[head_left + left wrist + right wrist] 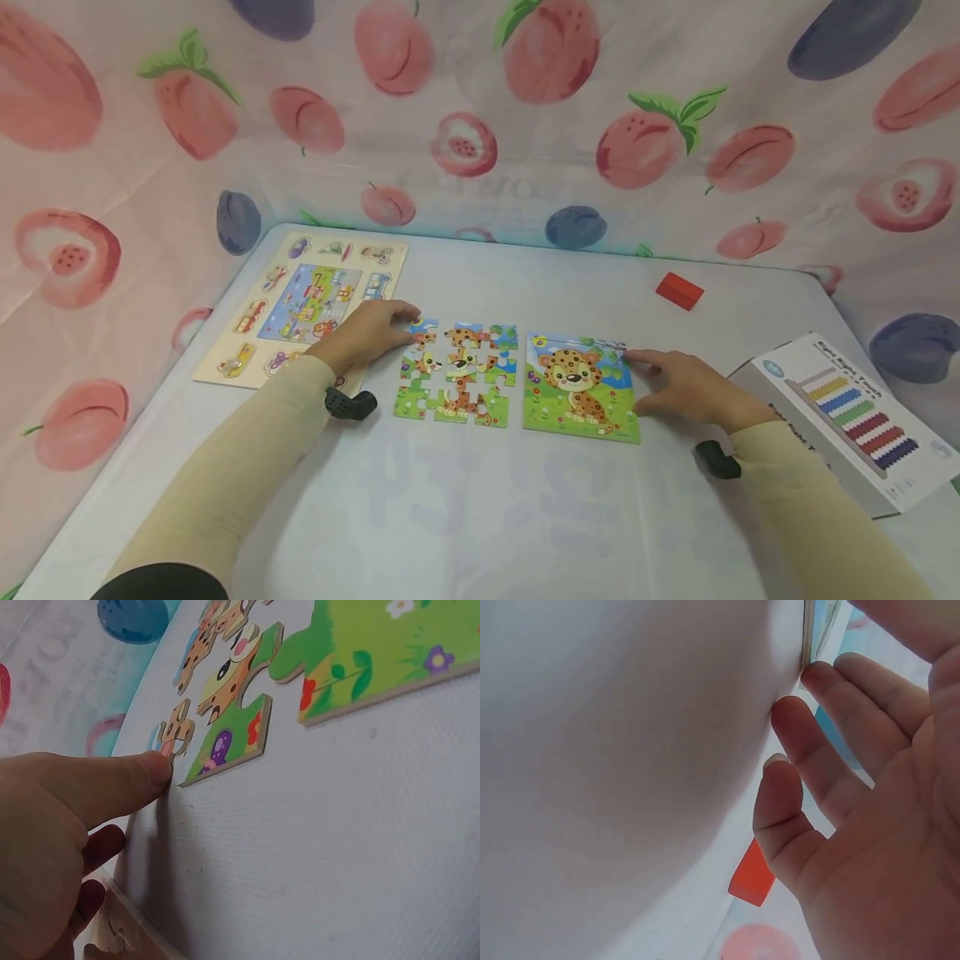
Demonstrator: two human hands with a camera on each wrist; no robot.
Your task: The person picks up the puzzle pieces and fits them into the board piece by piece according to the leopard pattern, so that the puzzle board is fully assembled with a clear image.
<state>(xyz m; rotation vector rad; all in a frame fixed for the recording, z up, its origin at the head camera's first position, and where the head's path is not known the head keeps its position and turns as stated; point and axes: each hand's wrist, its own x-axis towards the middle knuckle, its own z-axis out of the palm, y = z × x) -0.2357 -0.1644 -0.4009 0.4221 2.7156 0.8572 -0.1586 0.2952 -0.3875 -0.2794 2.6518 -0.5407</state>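
Note:
Leopard jigsaw pieces [461,364] lie in loose rows on the table, with gaps between them. My left hand [367,331] is at the top left corner piece [424,329]. In the left wrist view its thumb [155,771] touches that piece's edge, while the index fingertip is hidden. To the right of the pieces lies a square leopard picture board [581,392]. My right hand [690,386] is beside the board's right edge, fingers extended toward its upper corner. Nothing is gripped in the right palm [885,810].
A wooden puzzle board with vehicle pictures [270,364] lies behind my left hand. At the back right is a red block [679,291]. A white box with printed coloured strips [847,425] stands by my right forearm. Fruit-patterned cloth [525,175] backs the table.

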